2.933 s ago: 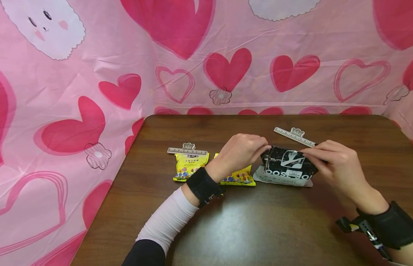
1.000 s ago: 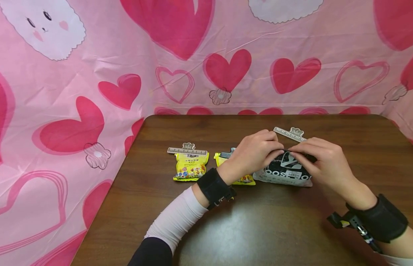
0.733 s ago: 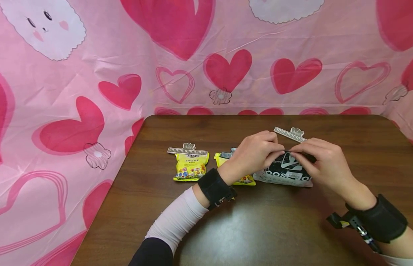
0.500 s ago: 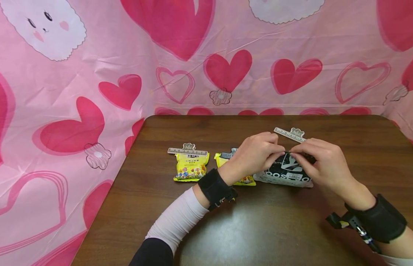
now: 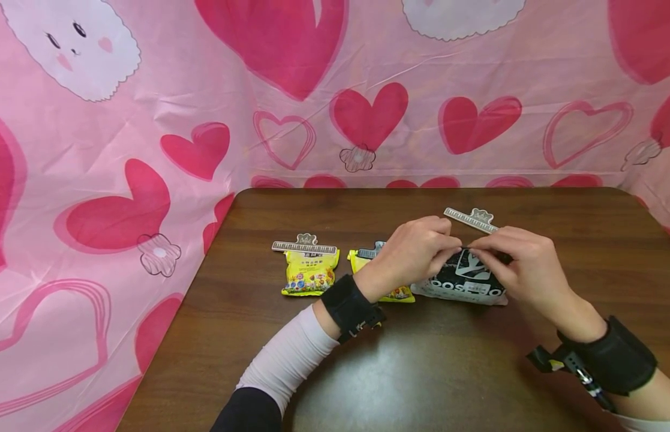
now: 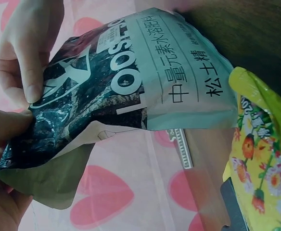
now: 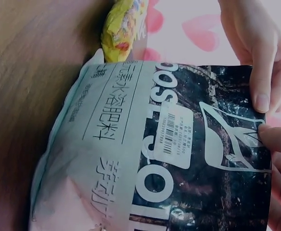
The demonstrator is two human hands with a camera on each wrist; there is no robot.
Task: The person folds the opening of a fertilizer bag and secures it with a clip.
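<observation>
The black-and-grey plastic pouch with white lettering (image 5: 464, 277) stands on the dark brown wooden table (image 5: 421, 372), just right of two yellow snack packets, its top edge pinched by both the left hand (image 5: 415, 252) and the right hand (image 5: 520, 264), fingertips nearly meeting at the centre. Since about three seconds ago the hands have closed in from the pouch's outer corners, and for the past second nothing has shifted. In my judgement the top is gathered for closure, while the grey ruler-shaped plastic sealing clip (image 5: 471, 219) lies unused just behind.

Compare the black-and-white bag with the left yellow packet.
The black-and-white bag is bigger, and both hands pinch its folded top: left hand, right hand. The left yellow packet is smaller, untouched, with a clip at its top. Both lie on the table.
</observation>
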